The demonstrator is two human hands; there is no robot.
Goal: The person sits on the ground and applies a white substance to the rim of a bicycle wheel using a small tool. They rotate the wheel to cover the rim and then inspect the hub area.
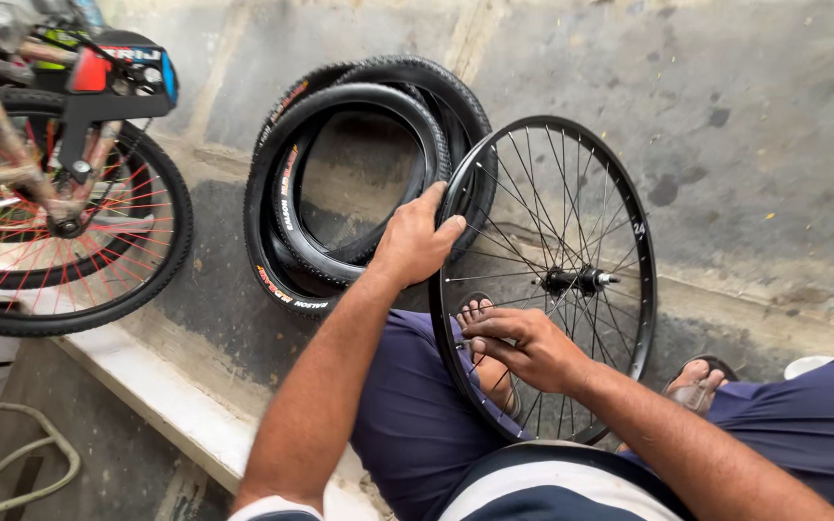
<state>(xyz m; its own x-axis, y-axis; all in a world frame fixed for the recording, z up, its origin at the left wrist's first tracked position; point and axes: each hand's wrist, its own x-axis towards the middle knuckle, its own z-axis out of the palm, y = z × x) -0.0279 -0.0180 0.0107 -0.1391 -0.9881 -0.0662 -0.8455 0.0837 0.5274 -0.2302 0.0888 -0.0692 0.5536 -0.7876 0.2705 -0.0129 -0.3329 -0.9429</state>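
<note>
While sitting low against the grey concrete wall (745, 116), propping a bare spoked wheel (544, 280) upright between the knees, with its black rim resting down by the lap and its hub (579, 281) pointing out toward the right. Leaning just behind it, against the foot of the wall, a pair of black knobby tyres (340, 183), one tucked inside the other, touching the wheel's left edge. Standing over at the left edge of the concrete step (161, 386), a bicycle's rear wheel with red spokes (60, 241), well apart from the work. Gripping the top left of the rim now, the left hand (415, 241), fingers curled tight over the rim and thumb hooked across it. Reaching in lower down, the right hand (523, 345), fingers narrow and pinched together against the spokes near the lower rim; whether pinching anything small, impossible to tell. Peeking through the spokes, a bare foot in a sandal (480, 318).
</note>
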